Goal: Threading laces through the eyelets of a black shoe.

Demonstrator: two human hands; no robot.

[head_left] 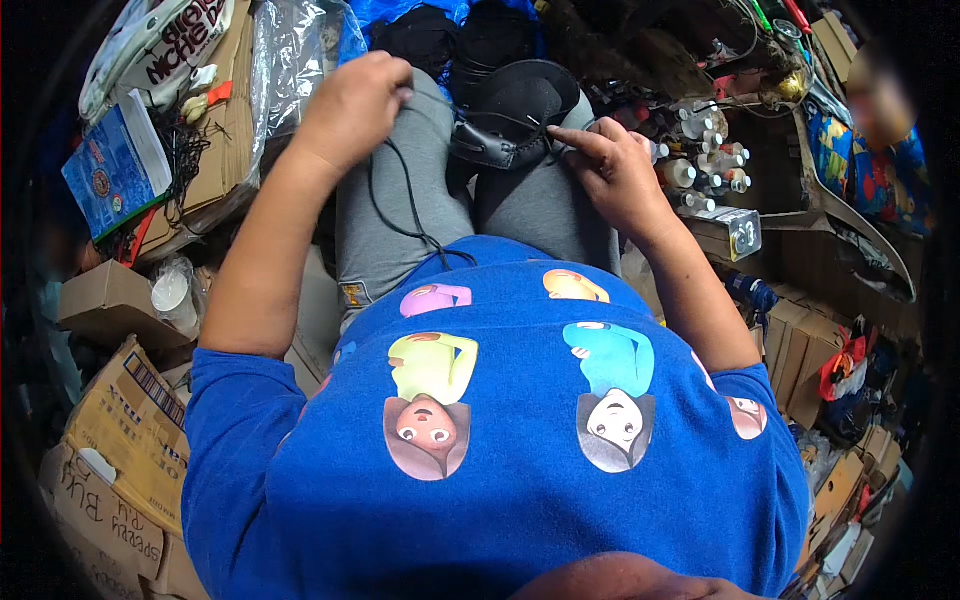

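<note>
A black shoe (516, 112) rests across my grey-trousered thighs, between my hands. A thin black shoelace (415, 210) runs from my left hand toward the shoe, and its slack hangs in a loop over my left thigh to my shirt. My left hand (358, 108) is raised left of the shoe, its fingertips pinched on the lace. At the shoe's right edge is my right hand (615, 172), index finger reaching to the lace holes and the other fingers curled. Whatever its thumb and fingers grip there is hidden. A small pale tip shows at the shoe's opening.
Several small white-capped bottles (708, 160) stand to the right. On the left, a blue book (115, 165) and black cords lie on flattened cardboard (225, 160), beside clear plastic wrap (290, 65). Cardboard boxes (120, 305) crowd both sides. A blurred person shows at far right.
</note>
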